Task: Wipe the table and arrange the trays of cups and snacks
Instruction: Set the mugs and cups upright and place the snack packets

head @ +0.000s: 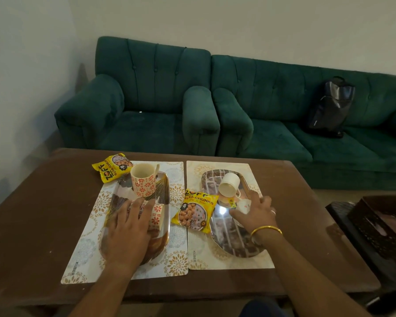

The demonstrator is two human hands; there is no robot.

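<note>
My left hand lies flat, fingers straight, on the mirrored left tray, its fingertips just short of an upright cup with an orange flower pattern. My right hand hovers with spread fingers over the mirrored right tray, beside a white cup tipped on its side. A small white patch shows under its thumb; I cannot tell what it is. One yellow soya chunks packet lies at the left tray's far end. Another yellow packet overlaps the right tray's left rim.
Each tray rests on a floral placemat on the brown table. A green armchair and green sofa with a black backpack stand behind. A dark perforated basket sits right of the table.
</note>
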